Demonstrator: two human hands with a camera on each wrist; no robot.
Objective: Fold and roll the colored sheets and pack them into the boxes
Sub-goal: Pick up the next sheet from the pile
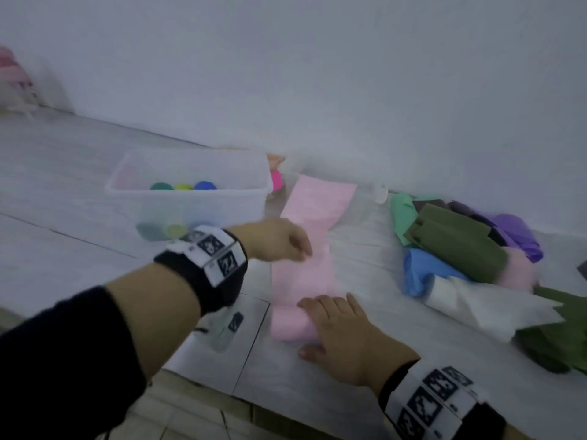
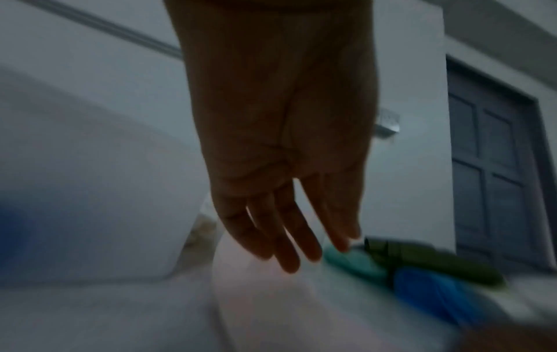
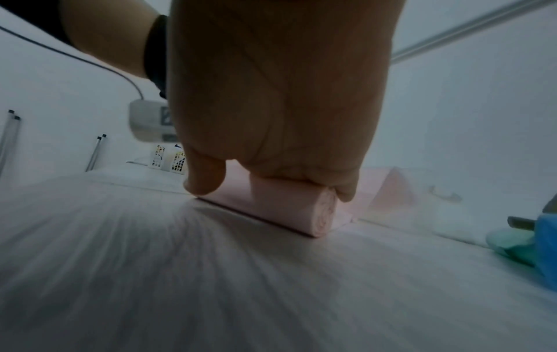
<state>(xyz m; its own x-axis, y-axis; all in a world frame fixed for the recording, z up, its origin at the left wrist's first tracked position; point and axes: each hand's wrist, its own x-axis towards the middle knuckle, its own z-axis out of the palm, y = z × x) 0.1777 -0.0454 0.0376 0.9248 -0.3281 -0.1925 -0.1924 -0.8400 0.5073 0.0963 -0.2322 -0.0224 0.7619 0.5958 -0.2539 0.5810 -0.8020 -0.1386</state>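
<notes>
Pink was the sheet (image 1: 309, 246) being rolled, and everything else is placed from it. Left of its far half stood the clear plastic box (image 1: 190, 198), with green, yellow and blue rolls standing in it, probably kept close so that a finished roll had a short way to go. The left hand (image 1: 276, 238) hung over the middle of the strip with fingers (image 2: 289, 240) straight and slightly spread, holding nothing; it looked set to smooth or steady the flat length, though touch could not be confirmed. At the near end the right hand (image 1: 340, 328) lay palm-down on the rolled part (image 3: 286, 209), its fingers curved over the top and its thumb (image 3: 205, 176) against the near side, likely to keep the coil tight. Right of the sheet lay a loose heap of sheets (image 1: 460, 246), green, olive, blue, purple and white, seemingly waiting their turn. All rested on a pale white tabletop (image 1: 63, 185) against a plain white wall (image 1: 317, 74); a grey panelled door (image 2: 494, 166) stood beyond.
</notes>
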